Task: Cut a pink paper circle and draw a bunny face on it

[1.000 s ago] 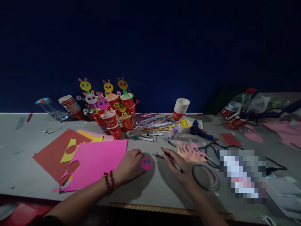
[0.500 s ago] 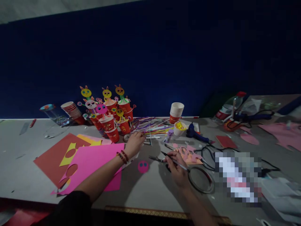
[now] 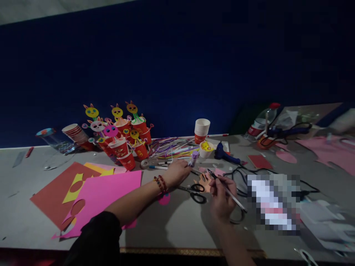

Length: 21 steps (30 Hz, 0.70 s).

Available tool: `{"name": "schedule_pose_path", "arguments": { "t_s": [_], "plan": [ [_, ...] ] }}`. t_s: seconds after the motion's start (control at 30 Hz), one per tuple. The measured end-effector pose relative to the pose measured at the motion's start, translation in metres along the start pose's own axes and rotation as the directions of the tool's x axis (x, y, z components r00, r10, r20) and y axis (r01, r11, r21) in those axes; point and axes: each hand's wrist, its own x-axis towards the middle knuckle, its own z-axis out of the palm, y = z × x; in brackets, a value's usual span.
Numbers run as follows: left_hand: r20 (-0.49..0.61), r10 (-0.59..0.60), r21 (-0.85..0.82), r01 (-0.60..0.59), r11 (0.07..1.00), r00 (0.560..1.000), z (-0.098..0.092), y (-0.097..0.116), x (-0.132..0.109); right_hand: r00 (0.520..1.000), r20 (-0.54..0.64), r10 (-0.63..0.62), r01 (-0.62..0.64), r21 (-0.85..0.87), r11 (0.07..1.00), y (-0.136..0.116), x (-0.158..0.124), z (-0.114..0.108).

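Note:
My right hand is closed around a pen with a silvery barrel, its dark tip pointing up and left. My left hand reaches across the table, palm down, fingertips beside a thin dark stick-like piece and just below a purple glue stick. Its fingers are mostly hidden, so their grip is unclear. Black-handled scissors lie between my hands. Under my left wrist, a pink paper circle is partly covered. Orange paper scraps lie behind the scissors.
Red paper cups with paper animal faces stand at left behind pink card. Pipe cleaners, stacked cups, a cup of yellow pieces and a blue glue gun sit farther back. Black cables run at right.
My left hand has moved right, from near the tape and markers toward the glue stick. My right hand has shifted right with the pen, uncovering the scissors' handles. The view has shifted slightly.

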Motion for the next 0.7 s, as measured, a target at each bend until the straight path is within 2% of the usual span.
{"name": "schedule_pose_path", "arguments": {
  "t_s": [0.17,0.33,0.5,0.7],
  "plan": [
    [0.014,0.015,0.033,-0.015,0.999,1.000,0.017,0.015,0.018,0.999,0.035,0.031,-0.032,0.025,0.999,0.001,-0.002,0.001],
    [0.009,-0.003,0.034,0.002,0.999,1.000,0.022,0.017,0.016,0.997,0.066,0.030,-0.031,0.013,0.999,0.002,-0.003,0.001],
    [-0.033,0.002,-0.041,-0.003,0.999,0.999,0.014,0.015,0.004,0.995,0.095,0.036,-0.035,-0.013,0.999,0.002,-0.002,0.000],
    [-0.123,-0.066,-0.200,0.040,0.979,0.990,-0.003,0.010,-0.026,0.986,0.164,0.032,-0.026,-0.040,0.999,0.006,-0.002,0.000]
  ]
}}
